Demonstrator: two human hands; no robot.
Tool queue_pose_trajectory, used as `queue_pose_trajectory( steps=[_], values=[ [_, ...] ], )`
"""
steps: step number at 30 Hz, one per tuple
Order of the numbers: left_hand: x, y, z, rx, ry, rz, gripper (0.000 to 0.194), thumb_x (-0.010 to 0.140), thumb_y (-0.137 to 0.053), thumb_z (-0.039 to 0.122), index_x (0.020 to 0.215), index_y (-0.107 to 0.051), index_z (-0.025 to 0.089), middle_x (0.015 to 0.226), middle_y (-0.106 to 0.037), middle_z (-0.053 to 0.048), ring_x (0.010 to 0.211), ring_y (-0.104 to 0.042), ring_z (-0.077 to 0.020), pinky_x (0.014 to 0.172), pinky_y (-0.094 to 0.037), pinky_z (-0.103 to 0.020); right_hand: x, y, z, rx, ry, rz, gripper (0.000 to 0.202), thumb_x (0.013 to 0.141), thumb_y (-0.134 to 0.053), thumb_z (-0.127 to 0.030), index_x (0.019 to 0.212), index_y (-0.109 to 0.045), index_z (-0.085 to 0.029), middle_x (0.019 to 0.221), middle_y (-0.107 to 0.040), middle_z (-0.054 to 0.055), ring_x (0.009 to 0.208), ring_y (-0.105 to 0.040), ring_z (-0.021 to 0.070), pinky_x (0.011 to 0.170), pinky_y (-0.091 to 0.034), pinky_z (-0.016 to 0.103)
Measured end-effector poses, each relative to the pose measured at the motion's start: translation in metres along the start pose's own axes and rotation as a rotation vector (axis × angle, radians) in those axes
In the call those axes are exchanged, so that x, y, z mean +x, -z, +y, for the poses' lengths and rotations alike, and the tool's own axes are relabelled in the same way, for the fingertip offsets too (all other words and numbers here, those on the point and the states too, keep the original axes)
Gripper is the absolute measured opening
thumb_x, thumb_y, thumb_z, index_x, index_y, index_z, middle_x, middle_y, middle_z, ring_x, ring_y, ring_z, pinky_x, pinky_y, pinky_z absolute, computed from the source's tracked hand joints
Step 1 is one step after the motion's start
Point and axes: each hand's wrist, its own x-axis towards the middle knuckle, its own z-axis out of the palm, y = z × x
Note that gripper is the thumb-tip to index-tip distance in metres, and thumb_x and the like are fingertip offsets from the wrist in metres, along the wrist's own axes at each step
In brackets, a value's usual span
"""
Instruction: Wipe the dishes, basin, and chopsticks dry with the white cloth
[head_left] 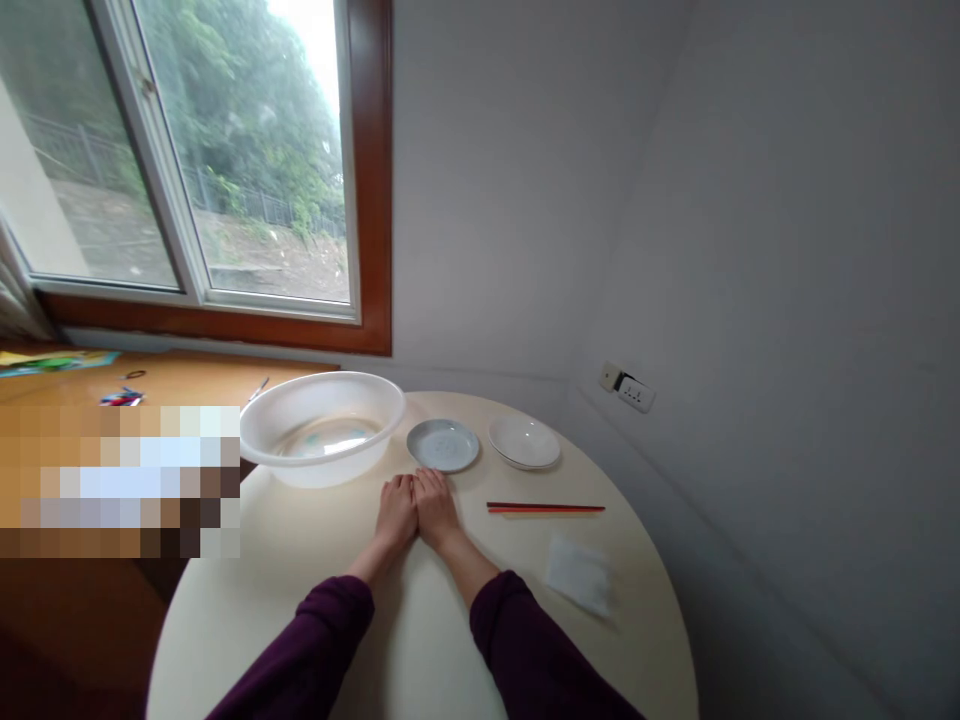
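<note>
My left hand (397,512) and my right hand (435,505) rest side by side on the cream round table (285,600), touching along their thumb sides. Both have their fingers curled in, and nothing shows in either. Just beyond my right hand lies a grey-blue plate (443,446), very near the knuckles. A white shallow dish (524,442) sits to the right of that plate. Further left stands a large translucent plastic basin (322,463). A pair of chopsticks (546,508), dark and red, lies crosswise to the right of my hands. Nearer to me is a white cloth or tissue (580,577), somewhat blurred.
A wooden desk (202,375) adjoins the table at the left, with small coloured items (122,397) on it. Part of that side is pixelated. Behind are a window (255,160) and grey walls with a power socket (637,393).
</note>
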Motion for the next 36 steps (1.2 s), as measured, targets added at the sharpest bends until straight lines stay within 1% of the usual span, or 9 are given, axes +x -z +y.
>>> queue_pose_trajectory(
  steps=[6, 12, 18, 20, 23, 25, 29, 31, 36],
  values=[
    [-0.017, 0.008, -0.002, 0.11, -0.046, -0.055, 0.034, 0.087, -0.028, 0.02, 0.104, -0.056, 0.013, 0.109, -0.059, -0.012, 0.105, -0.05, -0.0206, 0.095, -0.031, -0.032, -0.005, 0.004, -0.005, 0.01, 0.018, 0.018, 0.029, 0.088, -0.039, -0.007, 0.108, -0.06, -0.008, 0.116, -0.06, 0.013, 0.112, -0.049, 0.0194, 0.102, -0.03, 0.035],
    [-0.034, 0.01, -0.005, 0.191, -0.051, -0.112, 0.044, 0.087, -0.028, 0.023, 0.126, -0.046, 0.012, 0.135, -0.044, -0.016, 0.127, -0.035, -0.0237, 0.106, -0.019, -0.04, -0.025, 0.017, -0.008, 0.035, 0.028, 0.015, 0.03, 0.086, -0.04, -0.009, 0.109, -0.06, -0.008, 0.115, -0.06, 0.014, 0.112, -0.049, 0.0201, 0.1, -0.031, 0.034],
    [-0.04, 0.01, -0.008, 0.232, -0.046, -0.139, 0.046, 0.087, -0.027, 0.023, 0.128, -0.046, 0.017, 0.14, -0.039, -0.015, 0.131, -0.031, -0.0241, 0.107, -0.018, -0.043, -0.107, 0.039, -0.012, 0.089, 0.037, -0.021, 0.042, 0.078, -0.041, -0.008, 0.115, -0.058, -0.014, 0.127, -0.054, 0.01, 0.119, -0.046, 0.0188, 0.105, -0.029, 0.035],
    [-0.039, 0.01, -0.007, 0.235, -0.042, -0.139, 0.047, 0.088, -0.025, 0.024, 0.128, -0.047, 0.017, 0.14, -0.039, -0.016, 0.131, -0.031, -0.025, 0.107, -0.018, -0.044, -0.148, 0.047, 0.002, 0.103, 0.016, -0.048, 0.049, 0.075, -0.042, -0.009, 0.121, -0.054, -0.017, 0.134, -0.047, 0.008, 0.125, -0.04, 0.0192, 0.107, -0.027, 0.037],
    [-0.039, 0.01, -0.006, 0.232, -0.044, -0.147, 0.047, 0.088, -0.025, 0.024, 0.129, -0.048, 0.017, 0.14, -0.039, -0.016, 0.131, -0.032, -0.0256, 0.108, -0.018, -0.043, -0.203, 0.063, 0.041, 0.048, 0.208, -0.15, 0.054, 0.071, -0.045, -0.011, 0.123, -0.054, -0.021, 0.134, -0.048, 0.007, 0.124, -0.042, 0.02, 0.104, -0.033, 0.034],
    [-0.039, 0.01, -0.006, 0.228, -0.042, -0.153, 0.047, 0.088, -0.025, 0.025, 0.129, -0.047, 0.018, 0.14, -0.039, -0.015, 0.131, -0.031, -0.0254, 0.108, -0.018, -0.043, -0.226, 0.073, 0.074, -0.054, 0.103, -0.023, 0.053, 0.076, -0.042, -0.013, 0.127, -0.05, -0.023, 0.133, -0.048, 0.007, 0.123, -0.043, 0.0197, 0.103, -0.036, 0.035],
    [-0.041, 0.011, -0.006, 0.215, -0.033, -0.154, 0.046, 0.089, -0.026, 0.026, 0.129, -0.047, 0.019, 0.141, -0.039, -0.013, 0.132, -0.03, -0.0237, 0.109, -0.016, -0.041, -0.237, 0.083, 0.129, -0.234, -0.216, 0.171, 0.053, 0.082, -0.042, -0.033, 0.132, -0.044, -0.017, 0.138, -0.041, 0.012, 0.129, -0.034, 0.0267, 0.104, -0.031, 0.047],
    [-0.041, 0.011, -0.006, 0.207, -0.03, -0.154, 0.045, 0.088, -0.028, 0.025, 0.128, -0.047, 0.019, 0.141, -0.039, -0.012, 0.132, -0.03, -0.0235, 0.109, -0.015, -0.041, -0.235, 0.082, 0.147, -0.246, -0.31, 0.099, 0.048, 0.083, -0.038, -0.035, 0.125, -0.052, -0.018, 0.13, -0.051, 0.012, 0.122, -0.045, 0.027, 0.099, -0.038, 0.049],
    [-0.042, 0.012, -0.005, 0.189, -0.027, -0.149, 0.046, 0.085, -0.032, 0.023, 0.127, -0.048, 0.02, 0.141, -0.04, -0.012, 0.132, -0.03, -0.0236, 0.109, -0.016, -0.041, -0.23, 0.091, 0.175, -0.173, -0.301, -0.083, 0.046, 0.083, -0.028, -0.022, 0.113, -0.063, -0.019, 0.119, -0.06, 0.01, 0.111, -0.055, 0.022, 0.093, -0.044, 0.038]
  ],
)
